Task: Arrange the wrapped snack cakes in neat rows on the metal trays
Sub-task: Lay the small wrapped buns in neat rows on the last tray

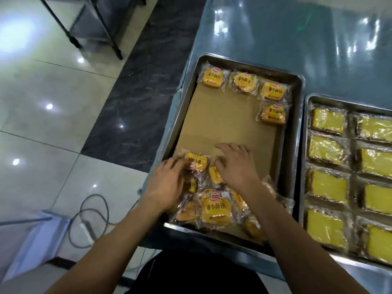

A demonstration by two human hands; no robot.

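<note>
Left hand (167, 183) pinches a wrapped cake (196, 162) at lower centre, in tray (293, 132) w/ brown liner. Right hand (235, 166) fingers spread, resting on loose cake pile (215, 209). Four cakes (272, 114) lined up upper centre.

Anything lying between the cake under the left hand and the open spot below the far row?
Nothing visible. From the cake the left hand touches, bare brown paper runs up to the far row; the right hand hovers beside that path.

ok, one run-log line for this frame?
stage: arranging | left hand: on pile cake | right hand: over pile, grip unclear | paper-lined tray: four cakes placed far end | right tray: full rows
</note>
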